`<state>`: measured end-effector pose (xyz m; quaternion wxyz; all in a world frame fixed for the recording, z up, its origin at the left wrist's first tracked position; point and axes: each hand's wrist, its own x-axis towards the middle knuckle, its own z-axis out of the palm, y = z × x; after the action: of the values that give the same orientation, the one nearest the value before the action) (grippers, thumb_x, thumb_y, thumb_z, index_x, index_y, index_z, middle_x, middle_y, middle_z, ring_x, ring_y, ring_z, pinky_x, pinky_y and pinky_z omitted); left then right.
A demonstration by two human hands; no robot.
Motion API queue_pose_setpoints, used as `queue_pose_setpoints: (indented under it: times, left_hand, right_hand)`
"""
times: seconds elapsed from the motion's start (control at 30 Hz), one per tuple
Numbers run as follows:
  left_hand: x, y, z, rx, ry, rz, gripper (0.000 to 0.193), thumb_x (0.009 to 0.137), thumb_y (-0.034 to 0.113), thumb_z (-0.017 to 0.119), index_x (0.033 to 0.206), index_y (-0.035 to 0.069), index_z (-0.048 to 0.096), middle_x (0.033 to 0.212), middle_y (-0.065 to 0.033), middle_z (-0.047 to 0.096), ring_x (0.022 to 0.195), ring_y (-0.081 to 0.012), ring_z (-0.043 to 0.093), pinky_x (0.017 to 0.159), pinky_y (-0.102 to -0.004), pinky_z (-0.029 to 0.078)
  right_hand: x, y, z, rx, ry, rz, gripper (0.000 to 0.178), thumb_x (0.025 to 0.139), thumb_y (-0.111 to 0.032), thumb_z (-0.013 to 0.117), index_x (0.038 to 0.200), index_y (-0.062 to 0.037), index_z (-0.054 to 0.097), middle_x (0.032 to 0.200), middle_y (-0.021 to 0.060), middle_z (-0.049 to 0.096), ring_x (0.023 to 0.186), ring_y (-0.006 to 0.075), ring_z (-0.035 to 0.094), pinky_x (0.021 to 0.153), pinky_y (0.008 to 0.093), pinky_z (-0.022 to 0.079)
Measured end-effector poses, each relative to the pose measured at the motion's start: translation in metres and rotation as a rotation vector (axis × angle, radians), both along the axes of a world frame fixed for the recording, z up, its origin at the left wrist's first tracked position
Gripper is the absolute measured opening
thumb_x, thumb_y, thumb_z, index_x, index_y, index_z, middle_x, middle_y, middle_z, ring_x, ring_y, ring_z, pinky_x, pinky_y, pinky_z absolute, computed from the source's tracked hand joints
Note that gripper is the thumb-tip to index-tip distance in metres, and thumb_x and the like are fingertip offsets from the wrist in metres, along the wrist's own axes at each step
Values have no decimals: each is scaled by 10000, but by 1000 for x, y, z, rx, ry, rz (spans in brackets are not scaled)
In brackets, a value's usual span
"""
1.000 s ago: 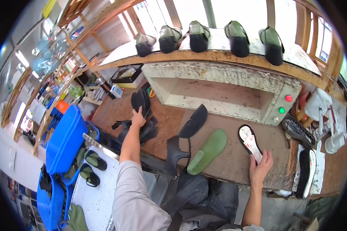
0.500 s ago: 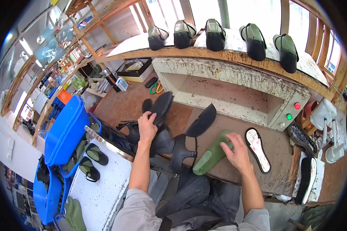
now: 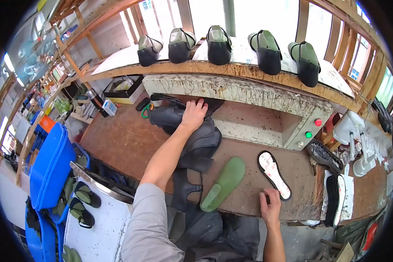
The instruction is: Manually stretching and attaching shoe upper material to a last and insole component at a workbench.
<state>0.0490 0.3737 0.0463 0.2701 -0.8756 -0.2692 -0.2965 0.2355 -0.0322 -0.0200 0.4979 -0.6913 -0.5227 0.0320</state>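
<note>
Fingers (image 3: 200, 105) of the left hand (image 3: 193, 116) lie over a heap of black shoe uppers (image 3: 203, 146) before the white box (image 3: 240, 87); whether they grip, I cannot tell. Loosely curled and holding nothing, the right hand (image 3: 271, 206) is just beside the black-edged insole (image 3: 273, 173) on the table (image 3: 118, 142), right of the green shoe last (image 3: 225, 184).

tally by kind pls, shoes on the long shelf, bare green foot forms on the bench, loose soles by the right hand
Shoes on the shelf: 5
Green foot form on the bench: 1
Loose sole by the right hand: 1
Total: 7
</note>
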Motion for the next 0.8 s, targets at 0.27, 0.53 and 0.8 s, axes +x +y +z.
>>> queue_pose_setpoints:
  times: [0.27,0.53,0.8]
  left_hand:
    - [-1,-18,-6,-24,83,-83,441,724,68,551,1163,91,582,1183,-145,515,882,-293,518,821,-399,410]
    - [17,51,-45,-181,323,521,455,840,187,498,1293,161,530,1220,-129,504,1000,-298,538,881,-428,387]
    - [15,36,-25,-485,336,480,718,747,263,634,1420,184,394,1453,-217,288,1197,-393,410,1012,-458,310]
  right_hand:
    - [7,17,-1,-95,223,-26,194,846,-84,655,1012,8,612,968,128,592,761,205,599,700,304,497]
    - [5,15,0,-114,195,-32,205,843,-86,655,1017,12,610,982,130,589,765,203,600,688,300,495]
    - [8,15,-3,-99,248,-36,184,837,-74,653,992,12,608,952,103,577,761,171,574,702,279,484]
